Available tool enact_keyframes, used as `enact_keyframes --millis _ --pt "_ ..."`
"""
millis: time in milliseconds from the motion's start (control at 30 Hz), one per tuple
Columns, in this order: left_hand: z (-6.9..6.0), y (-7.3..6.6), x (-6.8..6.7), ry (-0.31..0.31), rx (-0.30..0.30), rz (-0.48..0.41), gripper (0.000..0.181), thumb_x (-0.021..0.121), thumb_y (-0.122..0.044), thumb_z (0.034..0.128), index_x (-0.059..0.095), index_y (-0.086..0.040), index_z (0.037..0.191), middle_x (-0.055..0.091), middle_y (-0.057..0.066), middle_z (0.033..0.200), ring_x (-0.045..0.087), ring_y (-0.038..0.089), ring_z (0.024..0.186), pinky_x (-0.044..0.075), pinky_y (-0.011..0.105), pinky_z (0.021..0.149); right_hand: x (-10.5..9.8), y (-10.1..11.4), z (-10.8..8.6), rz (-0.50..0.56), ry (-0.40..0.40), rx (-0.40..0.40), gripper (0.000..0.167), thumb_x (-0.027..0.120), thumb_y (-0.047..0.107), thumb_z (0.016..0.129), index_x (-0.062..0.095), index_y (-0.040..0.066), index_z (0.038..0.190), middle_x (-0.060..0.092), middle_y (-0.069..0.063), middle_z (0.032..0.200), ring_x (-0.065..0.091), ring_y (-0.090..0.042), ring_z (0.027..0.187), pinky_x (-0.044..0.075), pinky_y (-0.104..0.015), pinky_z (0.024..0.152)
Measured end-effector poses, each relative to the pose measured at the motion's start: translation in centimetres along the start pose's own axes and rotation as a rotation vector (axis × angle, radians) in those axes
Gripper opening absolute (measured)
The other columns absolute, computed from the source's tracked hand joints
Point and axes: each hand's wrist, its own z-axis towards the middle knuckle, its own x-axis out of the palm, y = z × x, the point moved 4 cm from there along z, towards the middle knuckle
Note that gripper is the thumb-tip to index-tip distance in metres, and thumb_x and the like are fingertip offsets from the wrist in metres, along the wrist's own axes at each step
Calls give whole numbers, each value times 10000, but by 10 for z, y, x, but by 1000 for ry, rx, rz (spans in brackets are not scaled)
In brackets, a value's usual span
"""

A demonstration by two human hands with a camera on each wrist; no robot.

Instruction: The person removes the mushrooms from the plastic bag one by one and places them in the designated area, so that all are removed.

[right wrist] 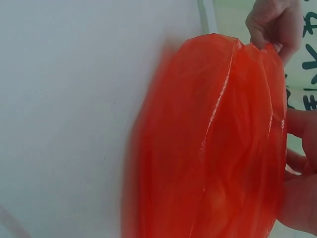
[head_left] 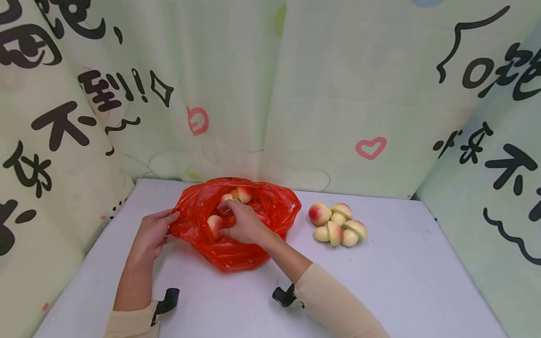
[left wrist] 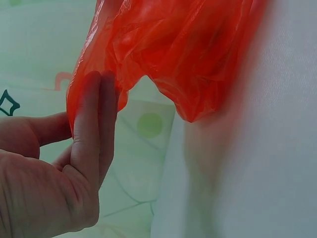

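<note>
A red plastic bag (head_left: 236,253) sits on the table with its mouth spread. My left hand (head_left: 153,233) grips the bag's left rim. In the left wrist view, that hand's fingers lie along the thin red film. My right hand (head_left: 247,224) reaches into the bag, thumb and fingers apart around a mushroom-shaped piece (head_left: 214,226) with a pink-and-cream surface. Whether it pinches that piece is unclear. More such pieces (head_left: 243,194) lie deeper in the bag. In the right wrist view, the bag's side partly hides the right hand (right wrist: 303,171).
Right of the bag, several cream-and-red mushroom-shaped pieces (head_left: 336,232) lie in a cluster on the white table (head_left: 401,281). A pale green printed curtain (head_left: 317,94) hangs behind and along both sides. Black wrist mounts (head_left: 168,300) stick out from both sleeves.
</note>
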Motion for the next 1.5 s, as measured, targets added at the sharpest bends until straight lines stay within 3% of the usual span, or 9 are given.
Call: enact_keyframes --millis 133,467,733,933,1200,1500 --pt "0 -1 1 5 3 -5 602 529 -330 1095 378 -47 1605 464 204 1577 643 105 1002 596 196 805 4 -2 3 -17 2 22 570 828 152 894 571 112 1402 644 -59 1361 591 -232 1261 575 -305 976" --pt "0 0 1 -1 16 2 598 525 -328 1097 386 -30 1597 484 216 1555 662 78 944 595 193 796 16 1 10 -69 20 54 577 826 152 894 578 114 1413 634 -28 1367 577 -195 1233 568 -344 1001" --pt "0 7 0 6 16 29 619 534 -355 1091 386 -29 1597 483 218 1552 645 114 994 594 202 792 26 -1 9 -99 25 72 583 834 148 877 590 116 1405 628 -19 1355 570 -185 1212 574 -316 976" --pt "2 3 0 -3 27 32 599 526 -354 1094 398 -58 1599 494 194 1552 628 134 1037 587 193 801 25 -2 13 -107 6 58 561 835 141 869 598 102 1377 640 -26 1316 571 -191 1178 576 -299 952" --pt "5 -1 3 -1 23 12 592 532 -336 1094 403 -44 1593 494 201 1549 636 136 1028 589 191 800 24 -8 20 -132 -14 64 593 826 134 872 576 98 1409 629 -38 1351 574 -212 1220 559 -341 1017" --pt "3 0 1 -9 15 17 593 536 -341 1092 404 -58 1596 491 194 1556 632 154 1057 589 193 795 29 -9 20 -95 -34 80 583 841 106 853 570 117 1369 626 -26 1317 570 -201 1189 565 -352 1009"
